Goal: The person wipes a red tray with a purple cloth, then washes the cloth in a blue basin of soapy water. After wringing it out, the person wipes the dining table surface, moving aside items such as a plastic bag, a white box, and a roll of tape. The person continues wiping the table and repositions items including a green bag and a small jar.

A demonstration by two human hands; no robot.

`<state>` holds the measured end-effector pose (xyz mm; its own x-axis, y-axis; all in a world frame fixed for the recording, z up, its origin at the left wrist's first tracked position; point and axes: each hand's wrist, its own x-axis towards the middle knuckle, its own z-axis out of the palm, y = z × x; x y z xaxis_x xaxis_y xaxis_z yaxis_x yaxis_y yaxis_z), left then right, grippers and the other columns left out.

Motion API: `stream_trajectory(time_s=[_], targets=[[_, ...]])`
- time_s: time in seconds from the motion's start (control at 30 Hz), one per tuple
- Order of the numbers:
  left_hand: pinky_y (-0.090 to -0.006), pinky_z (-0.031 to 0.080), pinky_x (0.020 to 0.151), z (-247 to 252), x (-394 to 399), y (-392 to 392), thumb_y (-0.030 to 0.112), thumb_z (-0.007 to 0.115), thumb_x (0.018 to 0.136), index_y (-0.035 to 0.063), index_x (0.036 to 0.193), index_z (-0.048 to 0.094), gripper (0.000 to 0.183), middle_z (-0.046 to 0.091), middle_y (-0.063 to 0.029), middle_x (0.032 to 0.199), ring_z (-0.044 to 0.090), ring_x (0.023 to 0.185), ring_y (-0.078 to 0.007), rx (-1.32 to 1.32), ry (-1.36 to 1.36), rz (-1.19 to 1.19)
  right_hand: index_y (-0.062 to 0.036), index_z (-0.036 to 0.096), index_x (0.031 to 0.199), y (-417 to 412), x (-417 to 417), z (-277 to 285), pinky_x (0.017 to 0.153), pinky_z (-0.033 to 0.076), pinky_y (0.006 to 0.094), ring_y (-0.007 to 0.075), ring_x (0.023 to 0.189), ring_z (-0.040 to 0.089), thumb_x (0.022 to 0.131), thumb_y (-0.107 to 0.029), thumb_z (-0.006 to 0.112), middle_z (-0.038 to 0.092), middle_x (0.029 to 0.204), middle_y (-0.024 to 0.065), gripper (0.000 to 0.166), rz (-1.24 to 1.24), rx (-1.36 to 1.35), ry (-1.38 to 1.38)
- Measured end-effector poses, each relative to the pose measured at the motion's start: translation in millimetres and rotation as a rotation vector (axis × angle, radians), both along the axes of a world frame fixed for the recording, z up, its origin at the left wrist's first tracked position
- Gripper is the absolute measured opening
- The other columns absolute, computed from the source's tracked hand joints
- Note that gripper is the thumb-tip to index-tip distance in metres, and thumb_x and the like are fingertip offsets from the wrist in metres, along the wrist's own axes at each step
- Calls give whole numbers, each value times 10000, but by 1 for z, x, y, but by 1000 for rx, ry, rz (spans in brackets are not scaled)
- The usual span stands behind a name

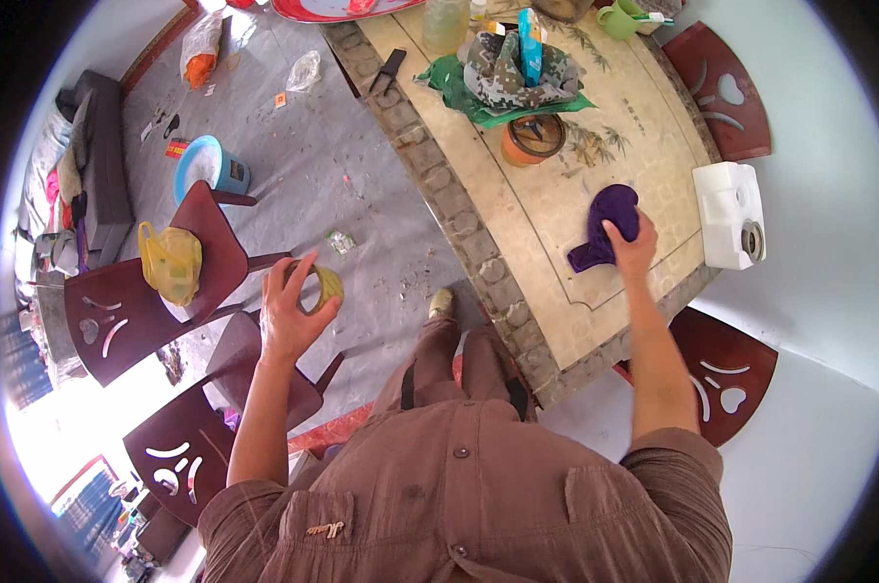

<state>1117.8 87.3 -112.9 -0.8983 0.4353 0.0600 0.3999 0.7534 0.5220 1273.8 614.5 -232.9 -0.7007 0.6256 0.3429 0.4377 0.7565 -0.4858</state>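
My left hand holds a roll of yellowish tape by its ring, out over the floor beside the table. At the right, my right hand rests on a folded dark purple cloth lying on the stone-patterned table; the fingertips are partly hidden against the cloth. Beyond the cloth stands an orange round container with a dark top. Farther back, a camouflage cloth item with a blue packet in it lies on a green plastic bag.
Dark red chairs stand at the left, one bearing a yellow plastic bag. A blue bucket and scattered litter are on the floor. A white foam block stands at the table's right edge. A glass jar and green mug are at the far end.
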Motion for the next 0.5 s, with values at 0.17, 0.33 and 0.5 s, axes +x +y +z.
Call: stream_trajectory(time_s=[0.17,0.33,0.5], targets=[[-408,463,896,5,10,-13,180,788,635,114,1242,604,638,529,-145,1185,528,1067,-316,0,-21,47,-56,622,1117,-129,8,-15,888,411,460,346,966,558,771,-286,738,640,1042,138,431,24,-24,50],[-421,446,923,1,22,5,194,779,637,111,1239,606,632,546,-149,1167,528,1068,-325,-23,2,1,-97,628,1069,-257,20,24,901,428,422,325,1018,542,598,-14,725,623,1082,112,488,486,-365,-57],[-415,453,900,20,35,43,198,778,631,111,1223,615,620,547,-142,1154,534,1048,-320,38,54,-19,-48,627,1142,-236,17,45,880,493,333,202,951,637,775,-128,762,681,1025,111,399,274,-1287,-80]])
